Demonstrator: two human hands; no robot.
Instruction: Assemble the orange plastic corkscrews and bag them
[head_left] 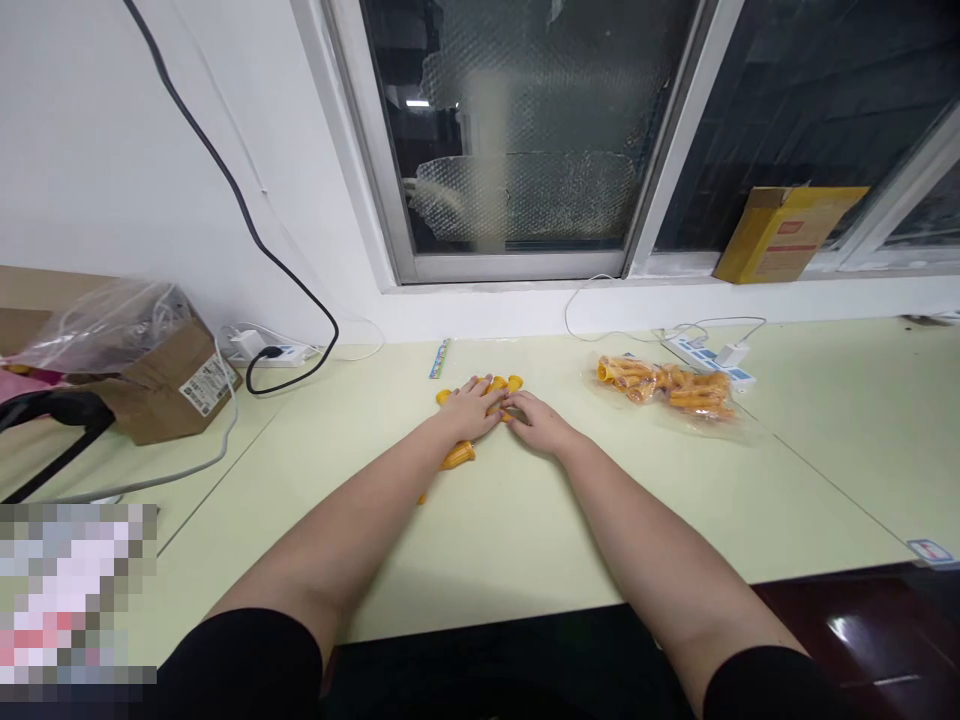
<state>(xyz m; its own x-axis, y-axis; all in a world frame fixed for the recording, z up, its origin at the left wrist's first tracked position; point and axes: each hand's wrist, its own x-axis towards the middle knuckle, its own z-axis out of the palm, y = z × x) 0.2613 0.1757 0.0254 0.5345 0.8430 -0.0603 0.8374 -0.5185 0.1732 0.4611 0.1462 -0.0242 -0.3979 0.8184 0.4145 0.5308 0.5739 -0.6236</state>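
Note:
Both arms reach forward over a pale green table [525, 520]. My left hand [474, 408] lies flat, fingers stretched out, on top of a small heap of loose orange finger-shaped plastic pieces [501, 384]. My right hand [541, 421] lies flat beside it, fingertips touching the same heap. One orange piece [458, 458] lies under my left wrist. A clear bag of the same orange pieces [667, 388] rests to the right, apart from both hands.
A cardboard box [169, 385] with a plastic bag on it stands at the left, with a black cable [285, 275] and power strip [266, 350] nearby. A second power strip [712, 358] lies behind the bag. A yellow box [787, 232] sits on the window sill.

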